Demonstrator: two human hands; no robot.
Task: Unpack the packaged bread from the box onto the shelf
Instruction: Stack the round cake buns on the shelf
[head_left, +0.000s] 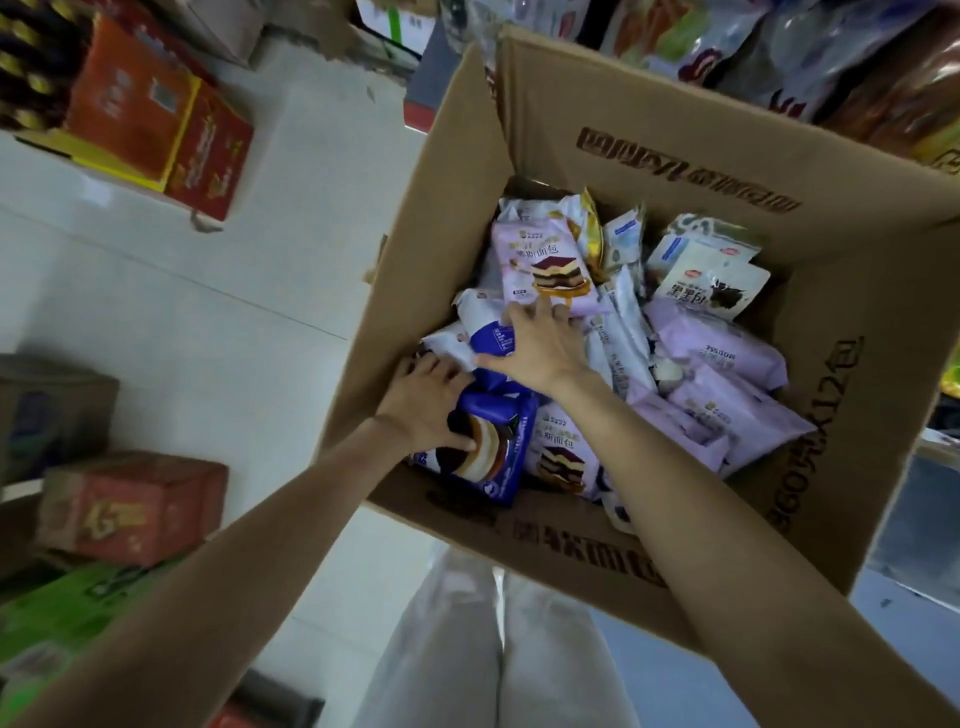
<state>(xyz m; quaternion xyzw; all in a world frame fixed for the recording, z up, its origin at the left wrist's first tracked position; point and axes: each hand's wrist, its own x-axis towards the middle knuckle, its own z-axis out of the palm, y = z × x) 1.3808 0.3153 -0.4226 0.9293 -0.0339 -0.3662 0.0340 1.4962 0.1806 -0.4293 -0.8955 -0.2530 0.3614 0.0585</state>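
Note:
An open cardboard box (649, 171) stands in front of me, filled with several bread packs in lilac, white and blue wrappers. My left hand (428, 402) grips a dark blue pack (498, 457) near the box's front left corner, thumb lying across its picture. My right hand (540, 345) reaches in with fingers spread and rests on a white-and-blue pack (491, 338), fingertips touching a lilac pack (540, 265) with a layered cake printed on it. More lilac packs (727, 395) lie to the right. The shelf (810, 57) with bagged goods runs along the top right.
White tiled floor (218, 291) lies to the left. Red and orange cartons (171, 135) stand at the upper left, and a red carton (135, 506) with a green one sits at the lower left. My legs in pale trousers (498, 649) are below the box.

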